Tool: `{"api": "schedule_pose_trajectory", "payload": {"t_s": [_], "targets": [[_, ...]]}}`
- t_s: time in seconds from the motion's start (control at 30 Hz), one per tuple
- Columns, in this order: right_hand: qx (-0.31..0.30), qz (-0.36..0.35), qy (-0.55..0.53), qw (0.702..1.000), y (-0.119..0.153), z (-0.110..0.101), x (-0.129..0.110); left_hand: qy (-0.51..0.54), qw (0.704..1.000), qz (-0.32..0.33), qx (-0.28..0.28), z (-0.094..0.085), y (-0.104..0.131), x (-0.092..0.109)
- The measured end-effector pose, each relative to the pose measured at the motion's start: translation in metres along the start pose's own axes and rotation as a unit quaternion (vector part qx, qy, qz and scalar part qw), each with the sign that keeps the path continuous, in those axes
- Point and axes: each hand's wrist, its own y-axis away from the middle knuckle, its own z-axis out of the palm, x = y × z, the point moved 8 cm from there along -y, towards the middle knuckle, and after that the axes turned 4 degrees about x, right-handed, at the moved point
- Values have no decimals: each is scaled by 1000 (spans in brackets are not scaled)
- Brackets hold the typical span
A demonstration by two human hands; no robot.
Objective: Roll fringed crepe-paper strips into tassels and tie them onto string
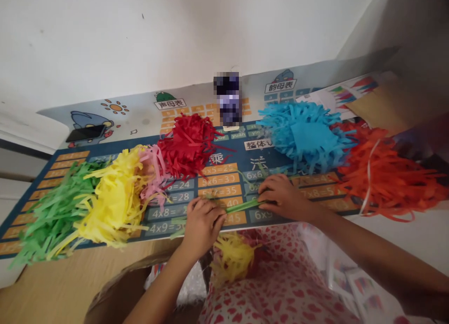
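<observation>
A thin bundle of green paper strips (pixel 242 206) lies low over the desk mat, stretched between my two hands. My left hand (pixel 203 223) is closed round its left part, and loose strip ends stick out beyond. At the other end, my right hand (pixel 280 196) grips the bundle with bent fingers; frayed green ends show above it. Left of my hands lie a red fringed paper bunch (pixel 189 144), a pink one (pixel 154 172), a yellow one (pixel 115 198) and a green one (pixel 59 212). To the right are a blue bunch (pixel 308 137) and an orange-red one (pixel 389 174).
The printed desk mat (pixel 161 214) covers the table and bends up the wall. A dark phone (pixel 86 133) rests at the back left; a blurred-out object (pixel 229 99) stands at the back. More yellow fringe (pixel 233 256) lies on my lap, beside an open cardboard box (pixel 119 286).
</observation>
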Motion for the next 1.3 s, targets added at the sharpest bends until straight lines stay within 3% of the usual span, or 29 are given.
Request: {"api": "schedule_pose_trajectory", "payload": {"t_s": [0.3, 0.5, 1.07, 1.17, 1.3], "targets": [[-4, 27, -18, 999, -1, 0, 5, 21, 1000, -9, -6, 1, -5, -2], [-18, 52, -26, 998, -7, -2, 2, -42, 998, -37, -21, 7, -10, -6], [-12, 83, 22, 996, -14, 0, -2, -114, 993, -26, -33, 10, -12, -4], [1, 61, 86, 994, -17, -3, -15, -134, 990, 30, -24, 4, -11, 5], [2, -48, 171, 984, -15, -5, -44, -169, 972, 154, -49, 4, -4, 27]]}}
